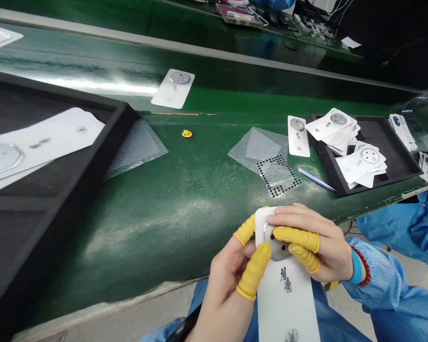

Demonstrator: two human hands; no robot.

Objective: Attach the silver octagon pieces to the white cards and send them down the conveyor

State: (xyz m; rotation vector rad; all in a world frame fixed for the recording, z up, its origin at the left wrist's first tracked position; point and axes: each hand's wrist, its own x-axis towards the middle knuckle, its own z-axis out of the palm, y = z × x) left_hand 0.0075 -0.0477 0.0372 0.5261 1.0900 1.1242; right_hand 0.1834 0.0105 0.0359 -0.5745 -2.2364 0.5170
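Note:
My left hand (240,266), with yellow finger cots on thumb and forefinger, grips the left edge of a white panel (283,304) that looks like a phone back cover. Its thumb lies by the octagonal metallic plate (278,244), which bears black dots. From the right, my right hand (316,232) closes on the same panel, two yellow-cotted digits pressing at the plate and the other fingers across the top edge. Dark lettering and a round mark show lower on the panel. Beyond my hands lies a clear sheet (278,175) edged with rows of black dots.
Purple tweezers (316,179) lie beside a black tray (395,142) holding stacked white panels (333,126). Another black tray (103,128) with panels stands at left. A loose yellow finger cot (187,134) and a single panel (173,90) rest on the green bench. A co-worker's blue sleeve (395,228) is at right.

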